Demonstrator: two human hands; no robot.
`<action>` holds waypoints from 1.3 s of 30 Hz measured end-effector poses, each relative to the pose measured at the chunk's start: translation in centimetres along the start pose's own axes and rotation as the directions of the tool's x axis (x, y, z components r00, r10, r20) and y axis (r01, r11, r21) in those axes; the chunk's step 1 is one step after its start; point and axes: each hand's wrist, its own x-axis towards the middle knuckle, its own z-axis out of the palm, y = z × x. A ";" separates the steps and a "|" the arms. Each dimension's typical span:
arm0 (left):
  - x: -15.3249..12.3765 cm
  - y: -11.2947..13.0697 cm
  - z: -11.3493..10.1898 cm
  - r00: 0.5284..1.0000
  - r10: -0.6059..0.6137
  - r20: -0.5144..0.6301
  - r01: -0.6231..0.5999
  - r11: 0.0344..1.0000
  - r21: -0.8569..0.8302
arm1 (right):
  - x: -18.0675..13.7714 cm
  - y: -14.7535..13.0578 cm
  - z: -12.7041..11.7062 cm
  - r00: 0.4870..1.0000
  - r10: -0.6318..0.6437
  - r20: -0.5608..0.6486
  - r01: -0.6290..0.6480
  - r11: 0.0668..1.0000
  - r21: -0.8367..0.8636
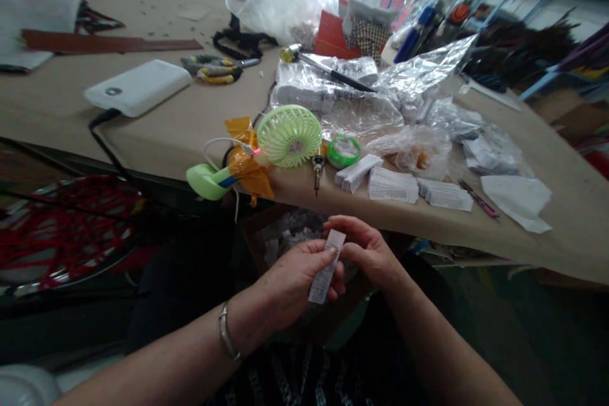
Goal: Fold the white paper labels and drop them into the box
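Observation:
Both my hands hold one small white printed label strip [326, 266] in front of my lap, below the table edge. My left hand [295, 282] pinches its lower part, thumb on top. My right hand [368, 250] grips its upper end with curled fingers. A silver bracelet [227, 333] sits on my left wrist. Under the hands lies a box or bag of more small labels [285, 238]. Stacks of the same labels [392, 184] rest on the table edge just above.
On the brown table [181, 120] stand a green mini fan [288, 135], a green tape roll [343, 151], a soldering-type tool [317, 172], a white power bank [137, 87], pliers [216, 68], clear plastic bags [380, 95] and loose paper [518, 200]. A red wire frame [66, 228] lies at the left.

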 end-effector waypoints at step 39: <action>-0.2 0.1 -0.6 1.000 0.008 -0.026 -0.009 1.000 -0.028 | -0.1 -0.4 1.8 0.954 -0.295 -0.061 0.194 0.755 -0.626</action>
